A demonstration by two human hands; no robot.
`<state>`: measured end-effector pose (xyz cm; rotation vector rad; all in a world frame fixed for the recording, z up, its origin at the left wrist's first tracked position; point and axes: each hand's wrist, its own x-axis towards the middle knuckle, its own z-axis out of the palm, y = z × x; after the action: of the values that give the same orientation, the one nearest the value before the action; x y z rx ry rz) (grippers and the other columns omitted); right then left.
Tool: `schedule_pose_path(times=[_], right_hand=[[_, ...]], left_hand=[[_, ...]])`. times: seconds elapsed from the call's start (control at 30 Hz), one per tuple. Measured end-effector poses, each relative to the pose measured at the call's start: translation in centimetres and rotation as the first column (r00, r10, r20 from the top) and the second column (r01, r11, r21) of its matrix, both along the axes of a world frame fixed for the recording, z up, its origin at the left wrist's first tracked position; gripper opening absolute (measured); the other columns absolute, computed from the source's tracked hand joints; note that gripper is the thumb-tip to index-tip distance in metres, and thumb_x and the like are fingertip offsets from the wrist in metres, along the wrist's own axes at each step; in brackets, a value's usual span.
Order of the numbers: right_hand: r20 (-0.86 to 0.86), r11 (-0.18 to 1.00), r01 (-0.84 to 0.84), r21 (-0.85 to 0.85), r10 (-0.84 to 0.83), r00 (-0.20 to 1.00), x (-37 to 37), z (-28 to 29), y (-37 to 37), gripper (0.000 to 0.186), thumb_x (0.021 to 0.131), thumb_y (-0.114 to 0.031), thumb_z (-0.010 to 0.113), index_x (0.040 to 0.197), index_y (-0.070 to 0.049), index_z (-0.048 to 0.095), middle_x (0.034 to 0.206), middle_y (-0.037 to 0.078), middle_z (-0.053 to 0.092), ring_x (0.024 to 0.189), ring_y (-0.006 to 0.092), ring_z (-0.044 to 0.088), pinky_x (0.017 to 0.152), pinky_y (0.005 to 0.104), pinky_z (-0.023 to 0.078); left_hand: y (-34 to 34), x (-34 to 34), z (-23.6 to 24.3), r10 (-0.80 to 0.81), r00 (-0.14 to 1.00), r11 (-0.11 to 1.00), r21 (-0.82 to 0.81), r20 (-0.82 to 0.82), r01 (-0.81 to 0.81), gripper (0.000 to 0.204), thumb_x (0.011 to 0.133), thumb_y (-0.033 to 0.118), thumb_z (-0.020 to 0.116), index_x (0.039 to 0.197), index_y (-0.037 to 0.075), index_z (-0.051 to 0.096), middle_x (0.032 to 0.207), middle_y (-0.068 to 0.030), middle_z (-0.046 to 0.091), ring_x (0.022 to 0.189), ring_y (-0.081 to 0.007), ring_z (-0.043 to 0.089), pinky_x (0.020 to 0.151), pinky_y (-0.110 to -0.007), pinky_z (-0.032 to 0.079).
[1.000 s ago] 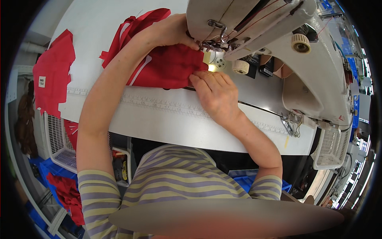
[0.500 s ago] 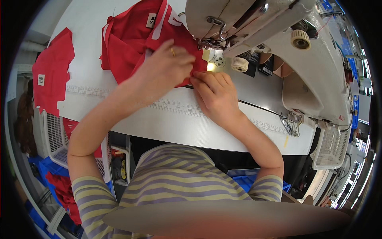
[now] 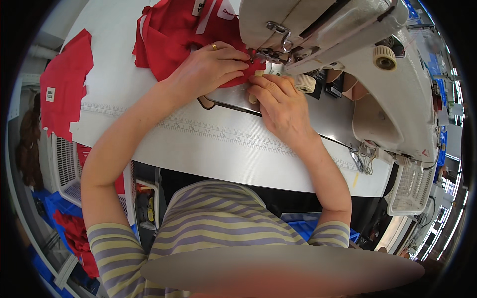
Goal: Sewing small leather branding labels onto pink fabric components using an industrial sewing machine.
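Red fabric (image 3: 169,39) with white strips and a label lies bunched at the head of a white sewing machine (image 3: 323,20). My left hand (image 3: 216,67), a ring on one finger, rests on this fabric left of the presser foot (image 3: 258,57), its fingers stretched out and slightly apart. My right hand (image 3: 283,109) is curled at the fabric's right edge, just below the foot and beside a small yellowish piece (image 3: 259,73) on the needle plate; what its fingertips hold is hidden. A printed ruler (image 3: 198,129) runs along the table's front.
Another red piece (image 3: 64,87) lies at the table's left. A white basket (image 3: 67,169) and blue bin (image 3: 49,203) with red cloth are below left. Another basket (image 3: 407,193) hangs right. Scissors-like clippers (image 3: 357,161) lie near the machine's base.
My left hand has come from the back of the fabric onto its front. The fabric has been turned and shifted back, baring the metal plate. My right hand has moved slightly up and right.
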<state>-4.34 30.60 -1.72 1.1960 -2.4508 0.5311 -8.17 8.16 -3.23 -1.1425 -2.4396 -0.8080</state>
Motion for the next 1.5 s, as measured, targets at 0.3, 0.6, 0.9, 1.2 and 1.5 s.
schedule_pose_path(times=[0.3,0.6,0.9,1.2,1.5], right_hand=[[0.035,0.987,0.122,0.108,-0.127,0.991,-0.6,0.2,0.0,0.028,0.073,0.002,0.061,0.1,-0.006,0.06,0.113,0.002,0.063,0.103,0.026,0.06,0.078,0.0362,0.052],[0.035,0.996,0.082,-0.031,-0.081,0.996,1.9,0.0,1.1,0.032,0.069,-0.001,0.068,0.101,-0.002,0.061,0.109,0.008,0.065,0.087,0.0261,0.058,0.079,0.0372,0.046],[0.105,0.997,0.006,-0.074,0.002,0.994,-0.3,-0.4,-9.8,0.063,0.078,-0.025,0.072,0.128,0.006,0.049,0.134,0.022,0.05,0.126,0.0358,0.046,0.105,0.0448,0.038],[0.396,0.908,-0.323,-0.268,0.409,0.822,8.4,0.2,-12.3,0.05,0.078,-0.023,0.074,0.119,-0.001,0.056,0.125,0.018,0.056,0.117,0.034,0.053,0.097,0.0423,0.043],[-0.072,0.997,-0.075,0.009,0.075,0.995,4.7,-0.4,-11.9,0.018,0.078,-0.01,0.067,0.095,-0.005,0.062,0.095,0.007,0.063,0.086,0.0256,0.061,0.073,0.0374,0.048]], left_hand=[[0.5,-2.9,0.2,0.03,0.995,0.998,0.051,0.092,-0.034,0.014,0.083,0.012,0.066,0.093,0.005,0.071,0.099,-0.0066,0.067,0.094,-0.0262,0.061,0.078,-0.036,0.052],[-1.3,-0.5,2.7,0.094,0.95,0.985,-0.113,-0.298,-0.133,0.023,0.077,0.012,0.067,0.1,0.01,0.07,0.1,-0.0027,0.065,0.1,-0.0179,0.06,0.098,-0.039,0.041],[-11.6,-2.6,2.6,0.013,0.744,0.474,0.651,0.668,-0.593,0.03,0.097,0.025,0.055,0.109,0.0,0.064,0.104,-0.0008,0.063,0.089,-0.0083,0.057,0.082,-0.024,0.044],[-17.1,11.6,2.4,-0.006,0.545,0.428,0.495,0.838,-0.756,0.027,0.098,0.021,0.05,0.109,-0.001,0.062,0.09,0.0023,0.058,0.08,-0.0067,0.05,0.072,-0.023,0.04],[-15.1,13.1,2.1,0.099,0.876,0.931,0.267,0.472,-0.249,0.017,0.082,0.0,0.057,0.097,0.0,0.063,0.097,-0.0089,0.064,0.095,-0.0186,0.06,0.092,-0.033,0.044]])
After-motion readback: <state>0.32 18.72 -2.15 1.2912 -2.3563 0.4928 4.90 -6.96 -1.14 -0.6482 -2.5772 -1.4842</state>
